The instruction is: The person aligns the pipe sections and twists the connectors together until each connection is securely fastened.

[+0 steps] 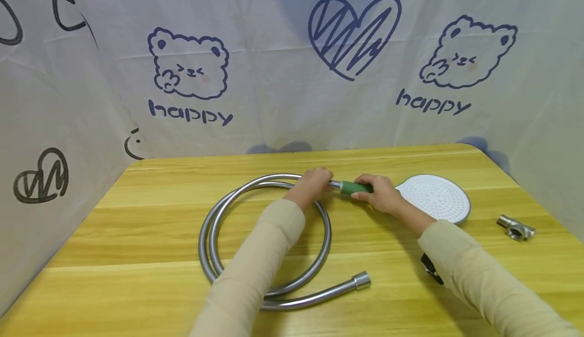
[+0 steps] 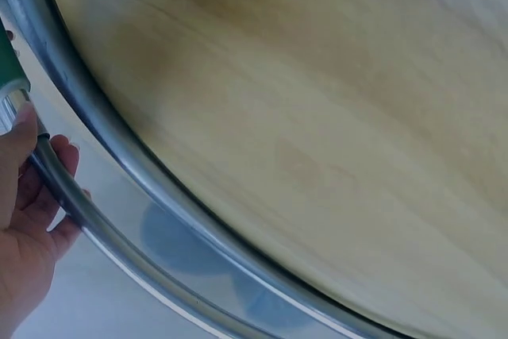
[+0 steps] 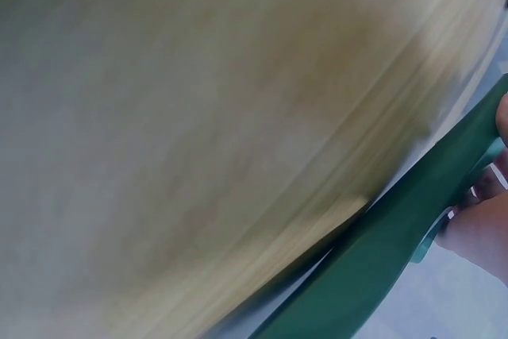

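Observation:
My right hand (image 1: 382, 193) grips the green handle (image 1: 350, 188) of a shower head, whose round white nozzle face (image 1: 435, 198) is turned up to the right. At the handle's end, my left hand (image 1: 315, 181) pinches the metal end fitting (image 2: 16, 109) of a grey shower hose (image 1: 328, 235). Fitting and handle end meet in line in the left wrist view. Loops of the hose lie on the table left of the hands, and its other metal end (image 1: 362, 280) points right near the front. The right wrist view shows the shower head's green back (image 3: 397, 228).
On the wooden table (image 1: 137, 225), a metal tee-shaped valve fitting (image 1: 516, 228) lies at the right. A small black object (image 1: 431, 269) is partly hidden under the right sleeve. A white cloth with drawings (image 1: 274, 88) hangs behind the table's back edge.

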`<state>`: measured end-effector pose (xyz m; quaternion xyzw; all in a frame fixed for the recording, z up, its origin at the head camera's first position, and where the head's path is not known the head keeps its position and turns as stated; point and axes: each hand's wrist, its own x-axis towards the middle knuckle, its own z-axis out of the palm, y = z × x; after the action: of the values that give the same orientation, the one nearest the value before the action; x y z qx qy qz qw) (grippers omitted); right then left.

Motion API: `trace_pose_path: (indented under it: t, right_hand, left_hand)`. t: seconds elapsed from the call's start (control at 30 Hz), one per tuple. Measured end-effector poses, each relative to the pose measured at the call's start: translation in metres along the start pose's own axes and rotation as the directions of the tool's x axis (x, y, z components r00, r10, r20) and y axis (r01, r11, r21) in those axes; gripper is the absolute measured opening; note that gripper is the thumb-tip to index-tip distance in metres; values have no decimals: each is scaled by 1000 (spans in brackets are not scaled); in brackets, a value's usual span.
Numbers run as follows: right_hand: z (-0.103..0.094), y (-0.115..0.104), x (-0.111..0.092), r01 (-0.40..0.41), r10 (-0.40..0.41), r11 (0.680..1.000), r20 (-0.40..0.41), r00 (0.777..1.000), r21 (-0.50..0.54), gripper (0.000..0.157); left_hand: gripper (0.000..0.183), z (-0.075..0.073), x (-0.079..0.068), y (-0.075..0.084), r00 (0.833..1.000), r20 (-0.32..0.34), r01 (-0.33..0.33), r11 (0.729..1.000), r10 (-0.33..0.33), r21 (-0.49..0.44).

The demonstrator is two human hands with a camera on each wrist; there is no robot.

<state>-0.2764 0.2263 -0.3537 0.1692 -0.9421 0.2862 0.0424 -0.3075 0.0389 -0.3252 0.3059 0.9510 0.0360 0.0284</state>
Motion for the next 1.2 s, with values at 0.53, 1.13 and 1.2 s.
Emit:
trace_pose_path:
  t: [0.53,1.13,1.2]
  right_hand:
    - [2,0,1,16,-16,1000,-20,1000,14,31]
    - [1,0,1,8,-8,1000,10,1000,14,31]
    - [1,1,0,9,-9,1000,13,1000,12,31]
  left_hand:
    - [19,3,0,1,997,-78,10,995,-2,100]
    - [31,7,-2,-9,993,-110,-43,993,32,-107]
    - [36,6,-3,-12,995,-88,-52,985,38,-163]
